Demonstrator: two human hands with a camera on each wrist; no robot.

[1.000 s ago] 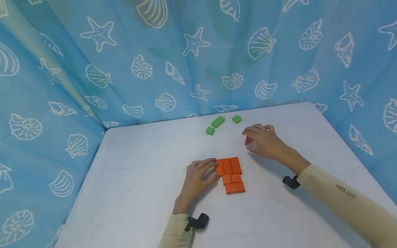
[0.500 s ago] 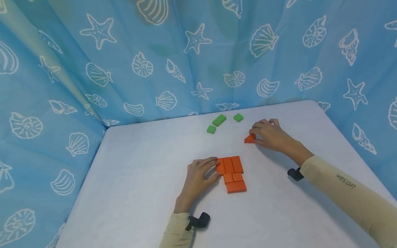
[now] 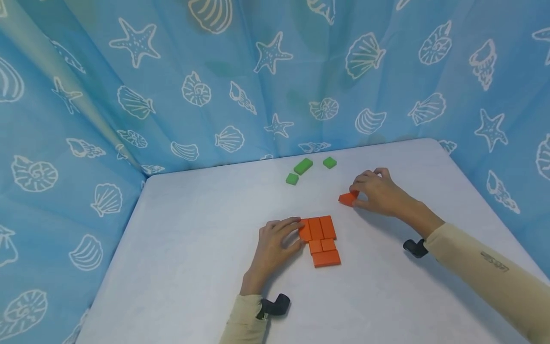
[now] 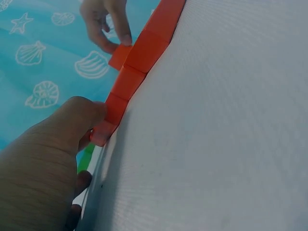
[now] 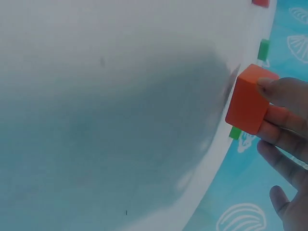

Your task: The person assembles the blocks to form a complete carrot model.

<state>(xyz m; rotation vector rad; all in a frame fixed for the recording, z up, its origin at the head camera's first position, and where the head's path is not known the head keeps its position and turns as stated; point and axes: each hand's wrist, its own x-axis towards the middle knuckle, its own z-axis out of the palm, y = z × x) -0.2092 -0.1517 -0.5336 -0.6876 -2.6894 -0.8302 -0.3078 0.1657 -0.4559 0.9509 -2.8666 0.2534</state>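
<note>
In the head view my left hand (image 3: 275, 248) is at the left side of several flat orange blocks (image 3: 325, 258) laid edge to edge on the white table. Thumb and index finger pinch the group's upper left orange block (image 3: 304, 231); in the left wrist view the thumb presses its end. Farther back on the right, my right hand (image 3: 380, 192) holds another orange block (image 3: 347, 198) between thumb and fingers. The right wrist view shows this orange block (image 5: 248, 101) tilted, thumb on its upper corner and fingertips behind it.
Beyond the orange group lie a long green block (image 3: 303, 166) and two small green blocks, one nearer (image 3: 292, 179) and one to the right (image 3: 329, 163). A blue curtain (image 3: 172, 95) with white shells hangs behind and beside the table (image 3: 185, 248).
My right hand has shifted slightly right and turned the held orange block, showing more of its face. The left hand stays at the group; the head view has shifted slightly.
</note>
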